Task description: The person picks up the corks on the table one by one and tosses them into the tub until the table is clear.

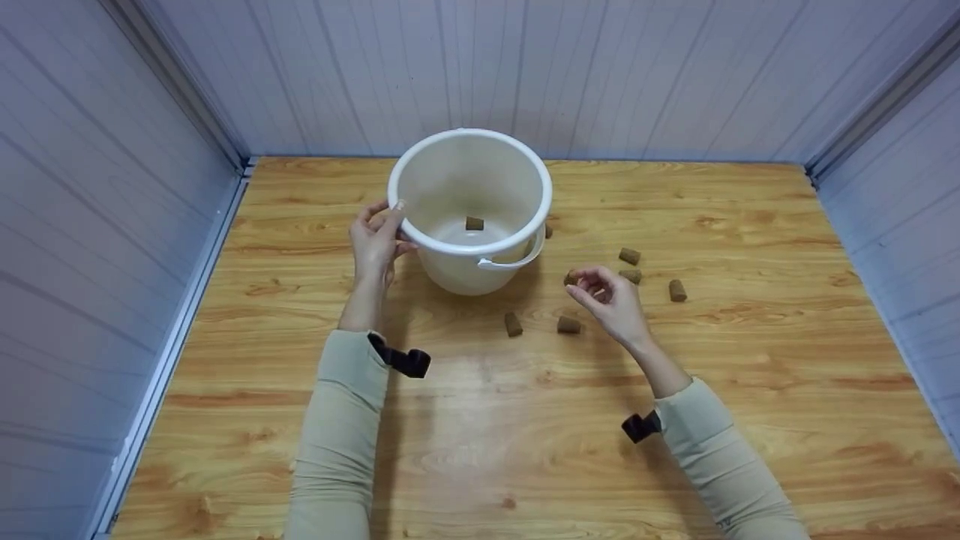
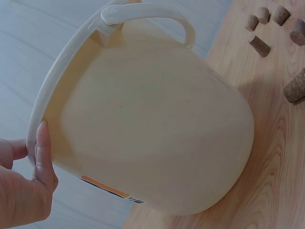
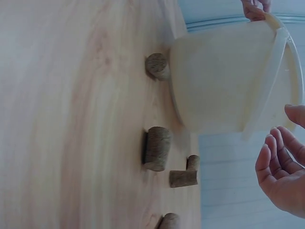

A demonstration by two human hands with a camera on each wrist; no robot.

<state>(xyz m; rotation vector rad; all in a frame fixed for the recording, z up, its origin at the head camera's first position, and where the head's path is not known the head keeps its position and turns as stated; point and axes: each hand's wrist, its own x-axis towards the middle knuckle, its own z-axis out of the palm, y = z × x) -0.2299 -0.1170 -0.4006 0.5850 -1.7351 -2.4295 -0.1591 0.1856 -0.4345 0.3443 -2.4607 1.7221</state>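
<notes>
A white plastic bucket (image 1: 469, 270) stands upright at the back of the table, its handle (image 1: 517, 262) hanging down on the right side. My left hand (image 1: 375, 244) grips the bucket's left rim, thumb on one side of the rim and fingers on the other. One brown cork (image 1: 475, 223) lies inside the bucket. To the right of the bucket, my right hand (image 1: 609, 300) pinches another cork (image 1: 571, 277) between thumb and fingertips, above the table. In the right wrist view the fingers (image 3: 283, 167) are curled, and the held cork is hidden.
Several corks lie loose on the wooden table (image 1: 480, 435), among them one cork (image 1: 513, 325) in front of the bucket and another cork (image 1: 677, 290) farthest right. A cork (image 1: 548, 232) is partly hidden behind the bucket. Panelled walls (image 1: 600, 75) enclose the back and sides.
</notes>
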